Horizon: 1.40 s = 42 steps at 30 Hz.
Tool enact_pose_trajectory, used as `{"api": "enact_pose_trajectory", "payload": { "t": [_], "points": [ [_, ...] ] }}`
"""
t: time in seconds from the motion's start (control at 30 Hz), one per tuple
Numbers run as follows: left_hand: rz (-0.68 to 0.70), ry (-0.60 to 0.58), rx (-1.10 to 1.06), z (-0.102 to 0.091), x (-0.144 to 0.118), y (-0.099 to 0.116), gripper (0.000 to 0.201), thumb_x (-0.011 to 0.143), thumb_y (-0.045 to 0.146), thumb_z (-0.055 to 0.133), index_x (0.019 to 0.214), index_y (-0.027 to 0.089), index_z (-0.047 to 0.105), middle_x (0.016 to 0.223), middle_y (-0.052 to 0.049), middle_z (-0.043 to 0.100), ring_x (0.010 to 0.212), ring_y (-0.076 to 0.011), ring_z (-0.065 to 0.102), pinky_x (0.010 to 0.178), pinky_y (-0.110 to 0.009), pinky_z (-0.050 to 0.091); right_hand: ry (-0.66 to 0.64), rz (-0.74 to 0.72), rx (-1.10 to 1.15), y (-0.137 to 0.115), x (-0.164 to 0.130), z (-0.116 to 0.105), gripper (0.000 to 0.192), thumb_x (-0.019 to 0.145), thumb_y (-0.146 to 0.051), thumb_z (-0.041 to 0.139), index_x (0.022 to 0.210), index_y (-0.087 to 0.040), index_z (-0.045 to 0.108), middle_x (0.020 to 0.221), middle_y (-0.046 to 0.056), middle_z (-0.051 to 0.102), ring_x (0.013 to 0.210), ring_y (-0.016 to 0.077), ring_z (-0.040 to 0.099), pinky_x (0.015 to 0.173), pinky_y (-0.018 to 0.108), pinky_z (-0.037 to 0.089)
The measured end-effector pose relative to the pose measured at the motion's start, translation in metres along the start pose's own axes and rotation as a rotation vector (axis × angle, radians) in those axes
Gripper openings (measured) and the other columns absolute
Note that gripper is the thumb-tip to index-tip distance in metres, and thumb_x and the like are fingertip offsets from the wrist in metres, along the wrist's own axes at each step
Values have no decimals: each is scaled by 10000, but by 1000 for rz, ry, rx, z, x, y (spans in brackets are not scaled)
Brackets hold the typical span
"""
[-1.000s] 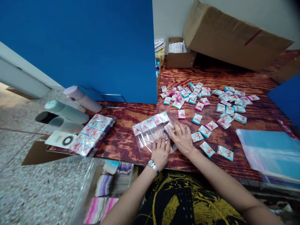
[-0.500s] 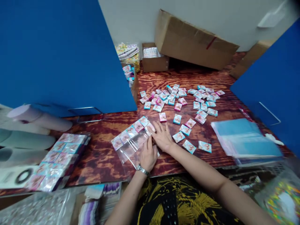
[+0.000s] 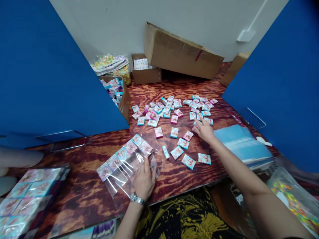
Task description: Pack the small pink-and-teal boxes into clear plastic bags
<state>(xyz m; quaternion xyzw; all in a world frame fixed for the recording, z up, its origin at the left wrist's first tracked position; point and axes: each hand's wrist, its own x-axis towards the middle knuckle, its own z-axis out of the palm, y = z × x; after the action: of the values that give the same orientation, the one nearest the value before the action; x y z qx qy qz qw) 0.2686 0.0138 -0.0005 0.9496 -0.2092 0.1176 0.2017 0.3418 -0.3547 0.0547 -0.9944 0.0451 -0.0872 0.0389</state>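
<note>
My left hand [image 3: 145, 177] lies flat on a clear plastic bag [image 3: 124, 169] near the front edge of the wooden table [image 3: 82, 196]. A row of small pink and teal packets [image 3: 124, 153] sits inside the bag's far end. My right hand [image 3: 204, 129] is stretched out to the right, fingers spread over loose packets [image 3: 196, 127] at the edge of the scattered pile [image 3: 171, 111]. Whether its fingers grip one I cannot tell. One packet [image 3: 165, 152] lies on its edge beside the bag.
Blue dividers stand at left [image 3: 50, 76] and right [image 3: 279, 86]. A stack of clear bags [image 3: 243, 144] lies at right. Cardboard boxes [image 3: 179, 53] lean at the back. A filled bag of packets [image 3: 27, 196] lies at front left.
My right hand left the bag and reached right toward the loose packets. My left hand stayed on the bag. The camera view swung to the right.
</note>
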Motion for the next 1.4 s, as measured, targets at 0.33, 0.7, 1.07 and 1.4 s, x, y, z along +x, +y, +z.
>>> {"api": "enact_pose_trajectory", "payload": {
  "t": [0.33, 0.7, 1.07, 1.4],
  "points": [
    [34, 25, 68, 1, 1, -1, 718, 949, 349, 402, 1509, 94, 31, 1171, -203, 595, 1046, -286, 596, 862, -423, 516, -206, -130, 55, 2, 2, 13, 438, 935, -538, 402, 1322, -367, 513, 1212, 23, 621, 1031, 202, 599, 828, 273, 460],
    [30, 37, 132, 2, 0, 0, 703, 946, 319, 405, 1505, 79, 55, 1094, -184, 616, 973, -264, 607, 820, -392, 529, -153, -10, 112, 70, 118, 37, 377, 916, -299, 452, 1243, -188, 604, 1164, 118, 648, 1059, 246, 584, 892, 329, 430],
    [18, 31, 164, 3, -1, 1, 705, 948, 333, 403, 1507, 90, 49, 1146, -196, 607, 1010, -276, 612, 833, -405, 532, -435, -259, 450, 57, 76, 13, 600, 826, -553, 584, 1319, -220, 512, 921, 31, 682, 779, 179, 617, 701, 268, 472],
    [44, 88, 237, 6, -4, -3, 688, 959, 359, 382, 1510, 92, 67, 1153, -192, 621, 1010, -260, 627, 827, -376, 546, -257, 315, 24, 83, 173, 25, 653, 884, -650, 349, 1473, -386, 254, 1534, 110, 227, 1347, 450, 234, 954, 707, 275]
  ]
}}
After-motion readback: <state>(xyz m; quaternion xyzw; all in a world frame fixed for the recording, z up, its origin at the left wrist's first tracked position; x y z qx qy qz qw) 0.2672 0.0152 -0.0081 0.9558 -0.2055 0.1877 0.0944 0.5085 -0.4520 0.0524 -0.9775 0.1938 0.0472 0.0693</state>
